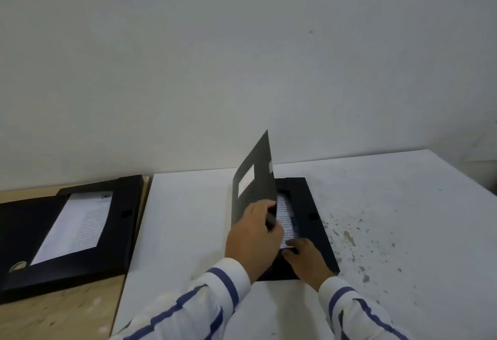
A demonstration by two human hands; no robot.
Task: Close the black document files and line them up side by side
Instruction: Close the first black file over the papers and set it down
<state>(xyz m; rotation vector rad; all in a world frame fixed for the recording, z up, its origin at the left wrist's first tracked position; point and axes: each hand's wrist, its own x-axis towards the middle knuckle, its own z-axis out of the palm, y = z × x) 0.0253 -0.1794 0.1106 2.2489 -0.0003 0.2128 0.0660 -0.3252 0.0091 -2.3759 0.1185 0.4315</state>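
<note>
Two black document files are in view. One file (312, 213) lies on the white table, its cover flap (254, 178) raised almost upright over printed paper (287, 218). My left hand (254, 234) grips the flap's lower edge. My right hand (306, 257) rests on the file's near edge, fingertips touching the paper. The other file (121, 232) lies open at the left with a printed sheet (78, 226) showing inside.
The white table (390, 232) is speckled with stains to the right of the file. The left file sits on a wooden surface (61, 315) beside the white table. A plain wall (242, 57) rises right behind both.
</note>
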